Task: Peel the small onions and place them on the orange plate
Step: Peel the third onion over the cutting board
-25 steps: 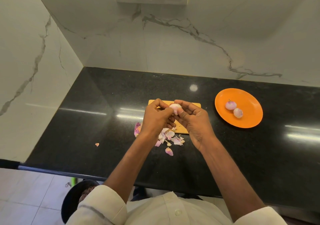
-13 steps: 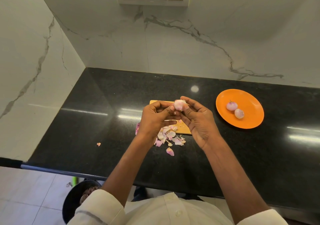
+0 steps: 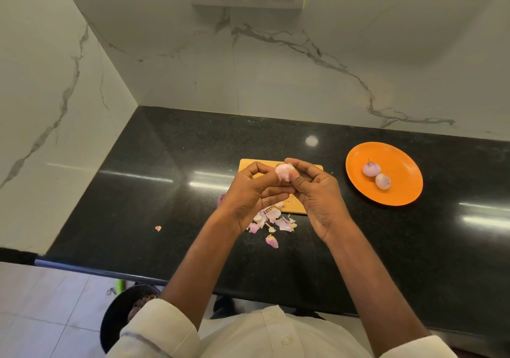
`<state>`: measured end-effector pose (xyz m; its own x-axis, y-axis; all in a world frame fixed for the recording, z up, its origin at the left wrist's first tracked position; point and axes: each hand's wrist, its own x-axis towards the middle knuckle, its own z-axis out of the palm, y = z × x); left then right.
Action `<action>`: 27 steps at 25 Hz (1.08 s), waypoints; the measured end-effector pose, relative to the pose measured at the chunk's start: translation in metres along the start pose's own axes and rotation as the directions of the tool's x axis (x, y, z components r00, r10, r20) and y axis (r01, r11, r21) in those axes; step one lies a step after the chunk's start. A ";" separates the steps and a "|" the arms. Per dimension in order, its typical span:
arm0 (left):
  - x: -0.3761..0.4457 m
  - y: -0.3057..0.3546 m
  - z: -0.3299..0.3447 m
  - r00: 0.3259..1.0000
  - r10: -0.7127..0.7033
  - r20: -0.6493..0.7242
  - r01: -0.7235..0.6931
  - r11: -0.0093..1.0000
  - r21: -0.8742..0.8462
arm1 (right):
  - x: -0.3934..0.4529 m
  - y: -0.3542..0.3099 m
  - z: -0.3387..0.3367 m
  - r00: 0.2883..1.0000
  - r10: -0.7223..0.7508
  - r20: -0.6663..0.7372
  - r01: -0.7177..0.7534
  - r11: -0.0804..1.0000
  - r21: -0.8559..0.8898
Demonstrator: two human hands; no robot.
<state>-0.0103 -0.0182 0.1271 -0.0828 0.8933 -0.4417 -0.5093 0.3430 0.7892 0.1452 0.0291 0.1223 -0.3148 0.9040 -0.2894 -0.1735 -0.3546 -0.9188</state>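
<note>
Head view, near to far. At 6 o'clock, white sleeves and two forearms reach out over the black worktop [image 3: 138, 192]. Just beyond the worktop's near edge lies a scatter of pink onion skins [image 3: 271, 219], with one stray flake [image 3: 157, 228] at 9 o'clock of the pile. Above the skins, the left hand [image 3: 252, 192] and the right hand [image 3: 317, 192] meet over a small wooden board [image 3: 300, 207]; both pinch one small onion [image 3: 284, 171] between thumb and fingertips, the remaining fingers curled beneath. The onion is held off the board, pale and largely bare, which suggests peeling is near its end. Its long axis appears to run from about 11 to 5 o'clock; which end is the root cannot be told, as the fingers cover both. At 3 o'clock of the hands, well apart, sits the orange plate [image 3: 400, 192] carrying two peeled onions [image 3: 371, 169], just beside each other; the farther one points its stalk tip toward 12 o'clock. Judged progress: two delivered, a third in hand; no unpeeled onions are visible elsewhere.
</note>
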 end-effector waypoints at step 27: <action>0.005 -0.007 -0.005 0.982 0.190 0.021 -0.183 0.908 0.376 | 0.003 -0.002 -0.001 0.997 0.064 -0.044 -0.063 0.998 0.023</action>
<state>-0.0117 -0.0183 0.1170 -0.1601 0.9480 -0.2751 -0.1257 0.2569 0.9582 0.1459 0.0329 0.1229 -0.2838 0.8890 -0.3594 -0.1750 -0.4165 -0.8921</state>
